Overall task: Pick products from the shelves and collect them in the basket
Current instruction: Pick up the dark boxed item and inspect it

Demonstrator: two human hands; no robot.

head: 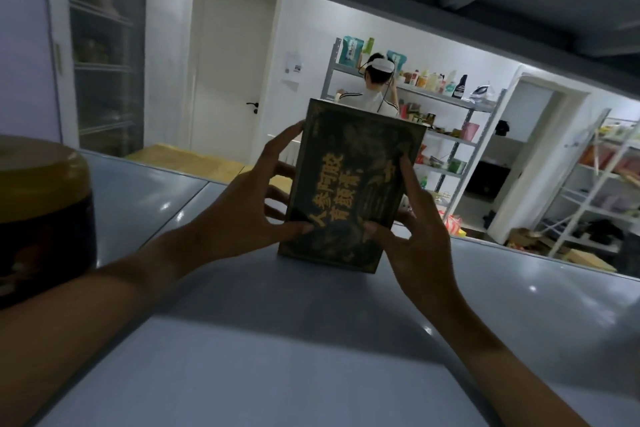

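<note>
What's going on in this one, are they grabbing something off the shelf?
Yes. Both hands grip a dark green box with gold lettering standing on a grey shelf: left hand on its left side, right hand on its right. A yellow-lidded jar stands to the left. No basket is in view.

dark green box (349,184) with gold Chinese characters 人参阿胶 and 育颜膏; other labels too blurred to read

- My head view is dim up close: the grey shelf (311,340) lies in shadow, with small glare spots.
- The far white wall (311,21) is brighter.
- Straight edges bow near the frame borders.
- The jar (41,218) at left is blurred.
</note>
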